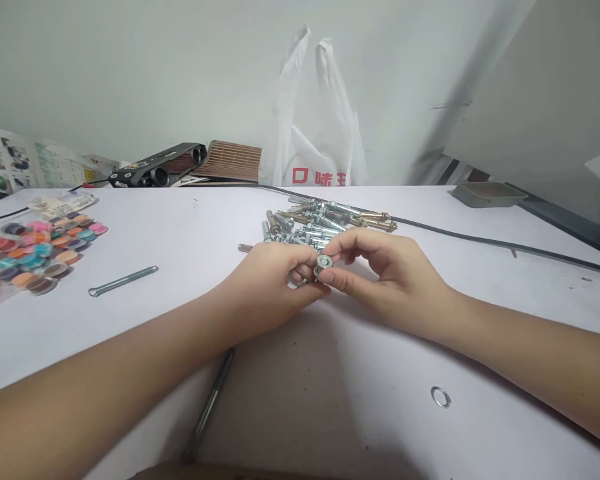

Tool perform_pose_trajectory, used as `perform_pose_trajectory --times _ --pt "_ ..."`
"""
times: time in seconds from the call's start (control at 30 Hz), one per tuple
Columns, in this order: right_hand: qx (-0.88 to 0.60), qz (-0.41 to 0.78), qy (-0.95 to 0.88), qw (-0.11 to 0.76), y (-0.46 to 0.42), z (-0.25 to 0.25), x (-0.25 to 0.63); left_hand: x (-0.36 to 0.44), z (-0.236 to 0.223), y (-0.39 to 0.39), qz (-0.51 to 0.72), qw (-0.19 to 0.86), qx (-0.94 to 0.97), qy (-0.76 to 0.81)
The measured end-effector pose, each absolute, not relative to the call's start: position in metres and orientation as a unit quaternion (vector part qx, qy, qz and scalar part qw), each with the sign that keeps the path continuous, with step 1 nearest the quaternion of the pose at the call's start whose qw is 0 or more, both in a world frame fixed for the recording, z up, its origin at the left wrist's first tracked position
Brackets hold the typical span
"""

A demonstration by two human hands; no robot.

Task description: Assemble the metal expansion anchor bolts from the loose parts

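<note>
Just in front of a heap of metal expansion bolts point(320, 223), my two hands meet. My left hand point(273, 277) is closed around a bolt, whose shank is mostly hidden by the fingers. A flat washer point(325, 262) faces me at the bolt's end, and my right hand point(390, 270) pinches its edge between thumb and fingertips. Silver and brass-coloured bolts lie jumbled behind the hands. A loose bolt rod point(123, 281) with a flared end rests to the left. Another rod point(213, 400) lies below my left forearm. A ring-shaped washer point(441, 397) lies near my right forearm.
Colourful small discs in clear packaging point(40, 250) cover the table's left side. A black cable point(430, 230) runs across the back. Behind stand a white plastic bag point(320, 133), a black device with round openings point(160, 167) and a slatted brown mat point(233, 160). A grey tray point(489, 195) sits back right.
</note>
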State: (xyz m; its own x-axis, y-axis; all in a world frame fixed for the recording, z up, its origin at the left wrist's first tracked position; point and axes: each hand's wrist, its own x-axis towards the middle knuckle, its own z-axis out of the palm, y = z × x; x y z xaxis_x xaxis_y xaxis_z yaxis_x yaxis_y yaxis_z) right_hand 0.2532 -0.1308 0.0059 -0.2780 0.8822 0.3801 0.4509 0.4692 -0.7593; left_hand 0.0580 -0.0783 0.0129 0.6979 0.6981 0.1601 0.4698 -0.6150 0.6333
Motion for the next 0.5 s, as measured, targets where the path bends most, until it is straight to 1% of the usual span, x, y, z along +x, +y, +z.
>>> perform_pose_trajectory --times 0.1,0.23,0.4,0.43,0.5 --pt "-0.473 0.237 -0.737 0.421 -0.1320 0.0026 0.2532 0.0583 0.0133 -0.0777 0.189 0.272 0.878 0.347" --pt "-0.422 0.180 -0.786 0.415 -0.1323 0.0003 0.2560 0.0575 0.0133 -0.0764 0.186 0.269 0.876 0.356" --pt "-0.399 0.131 -0.749 0.512 -0.1313 -0.0018 0.2567 0.0581 0.0143 -0.0766 0.171 0.280 0.869 0.371" --pt "-0.400 0.127 -0.749 0.513 -0.1312 -0.0024 0.2562 0.0585 0.0146 -0.0769 0.171 0.285 0.865 0.375" --pt "-0.402 0.125 -0.771 0.477 -0.1315 -0.0037 0.2553 0.0591 0.0151 -0.0774 0.174 0.295 0.860 0.377"
